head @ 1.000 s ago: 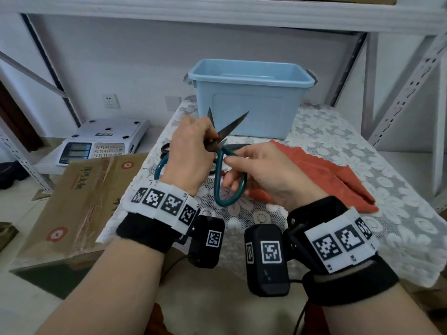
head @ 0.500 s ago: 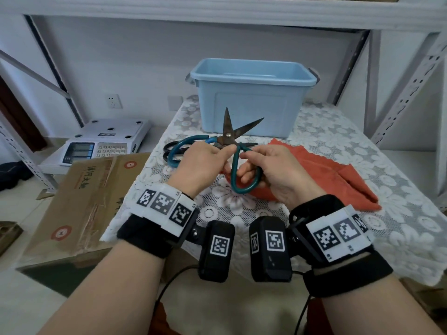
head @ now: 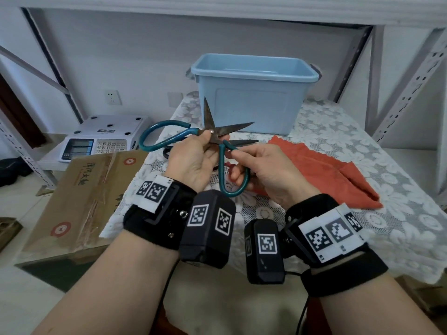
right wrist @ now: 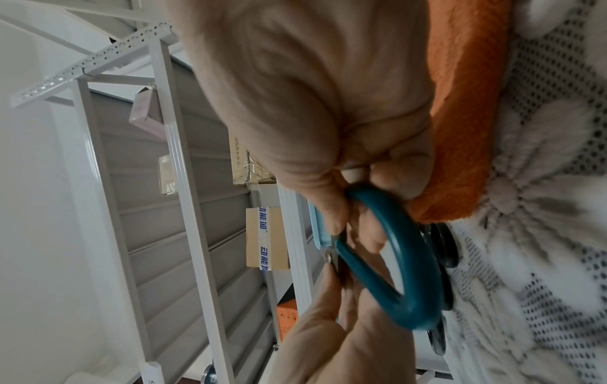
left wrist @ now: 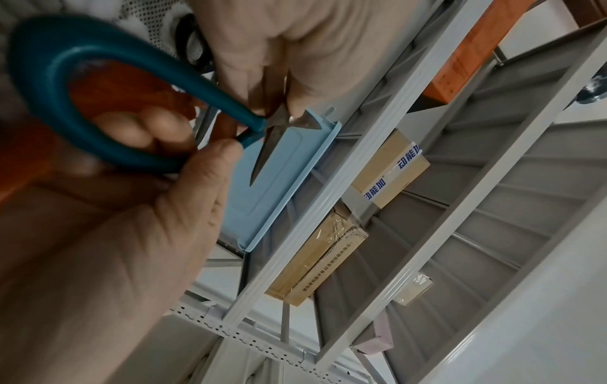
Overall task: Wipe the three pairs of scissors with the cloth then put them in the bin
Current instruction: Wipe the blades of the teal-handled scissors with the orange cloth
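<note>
The fingers [head: 238,174] of the right hand [head: 268,172] were curled through one round loop of the teal scissors [head: 215,136], and the thumb pressed on the loop from above. The fingers of the left hand [head: 193,160] pinched the scissors at the middle, right by the shiny pin where the two blades cross. Both hands held this pair up in the air, above the counter [head: 362,146].

The counter was the biggest thing. It wore a white lace cover with a bumpy flower pattern and lots of tiny holes. At its far end stood the bin [head: 251,93], a light blue plastic box with smooth sides, a thick rim and an open top. It was just behind the blade tips.

A soft, fuzzy orange cloth [head: 326,170] lay flat and folded on the counter, under and to the right of the right hand.

The teal scissors had big rubbery loop handles and short, dull, rusty metal blades. The blades were spread wide like a V, one pointing up and one pointing right. The other loop stuck out to the left, past the left hand.

A pair of black scissors [head: 244,142] lay on the counter behind the hands, mostly hidden.

On the left, off the counter, sat a brown cardboard box [head: 79,189] and a white scale [head: 101,139] with buttons.
</note>
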